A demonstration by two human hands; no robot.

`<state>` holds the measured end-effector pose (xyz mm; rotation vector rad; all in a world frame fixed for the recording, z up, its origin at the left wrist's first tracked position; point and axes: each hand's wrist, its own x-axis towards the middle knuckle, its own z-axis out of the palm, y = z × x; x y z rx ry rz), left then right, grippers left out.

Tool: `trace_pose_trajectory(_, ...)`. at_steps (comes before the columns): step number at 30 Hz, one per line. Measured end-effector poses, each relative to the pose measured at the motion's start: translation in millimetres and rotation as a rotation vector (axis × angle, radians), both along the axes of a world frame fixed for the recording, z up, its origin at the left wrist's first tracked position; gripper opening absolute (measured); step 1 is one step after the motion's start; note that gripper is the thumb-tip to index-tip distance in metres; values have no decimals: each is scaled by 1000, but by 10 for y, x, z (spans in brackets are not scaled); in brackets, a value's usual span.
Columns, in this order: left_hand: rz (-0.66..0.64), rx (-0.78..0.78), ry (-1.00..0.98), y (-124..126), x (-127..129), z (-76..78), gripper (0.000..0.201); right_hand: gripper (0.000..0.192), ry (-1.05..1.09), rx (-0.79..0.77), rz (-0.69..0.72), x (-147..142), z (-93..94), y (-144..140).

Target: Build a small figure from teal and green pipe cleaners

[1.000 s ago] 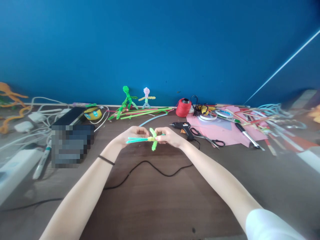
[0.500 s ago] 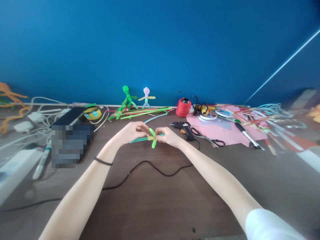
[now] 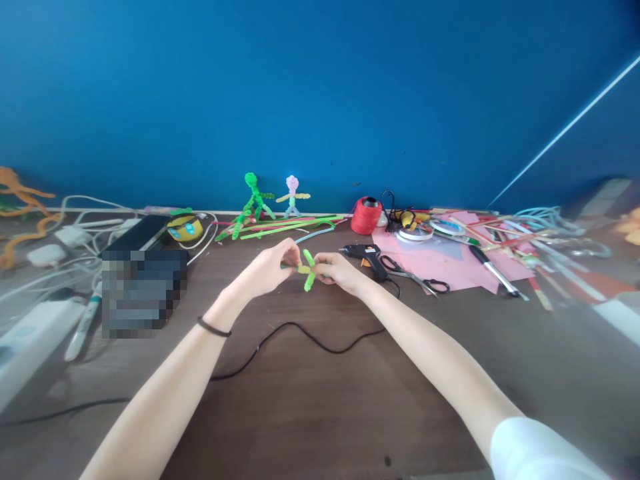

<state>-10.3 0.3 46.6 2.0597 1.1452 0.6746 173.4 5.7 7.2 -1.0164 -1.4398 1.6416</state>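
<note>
Both hands meet above the brown table [image 3: 320, 400], pinching a small pipe-cleaner piece [image 3: 306, 269] between them, mid-air, just over the desk's centre. The left hand [image 3: 267, 267] is closed at thumb and forefinger on the piece's left end; the right hand [image 3: 337, 270] is closed the same way on the opposite end, w/ a lime-green fuzzy strand crossing at the middle and sticking out above and below. A thin teal stem runs through the pinch, mostly hidden by fingers. Holding from both sides looks like a way to keep the crossing tight while the strand is wound, though that is a judgement only. A dark band sits on the left wrist; a white sleeve shows at the right arm's lower edge.

Just right of the hands lies a black glue gun [image 3: 367, 255], its black cord [image 3: 300, 333] looping across the table under the forearms. Scissors [image 3: 417, 277] rest beside it, on the edge of pink paper [image 3: 450, 263]. A red thread spool [image 3: 367, 215] stands further back. Against the blue wall, two finished figures stand upright: a green figure [image 3: 254, 197] & a pale figure [image 3: 293, 195], w/ loose pipe cleaners [image 3: 285, 227] lying before them, within reach. Left side: cables, chargers, a blurred-out block.
</note>
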Motion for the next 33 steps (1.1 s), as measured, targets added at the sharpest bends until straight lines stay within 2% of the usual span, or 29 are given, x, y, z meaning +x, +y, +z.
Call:
trace_pose_trajectory(7, 34, 123, 93, -30, -6, 31, 11, 13, 95, -92, 22, 8, -20, 19)
trace_pose_trajectory(10, 25, 135, 62, -20, -9, 15, 11, 12, 104, -106, 23, 8, -31, 26)
trace_pose_trajectory(12, 12, 59, -14, 4, -10, -4, 15, 12, 105, -99, 27, 9, -35, 27)
trace_pose_trajectory(14, 21, -82, -93, 32, -11, -18, 24, 13, 88, -66, 26, 11, -30, 22)
trace_pose_trajectory(17, 91, -279, -164, 61, -17, -18, 27, 14, 19, 30, 24, 11, -3, 0)
trace_pose_trajectory(24, 221, -599, -166, 25, -24, 42, 27, 12, -114, 194, 53, 7, 80, -68)
trace_pose_trajectory(28, 142, -711, -118, 13, -46, 57, 36, 13, -162, 272, 72, 20, 74, -71)
trace_pose_trajectory(33, 59, -741, -132, 30, -78, 20, 36, 13, -207, 336, 97, 38, 66, -64)
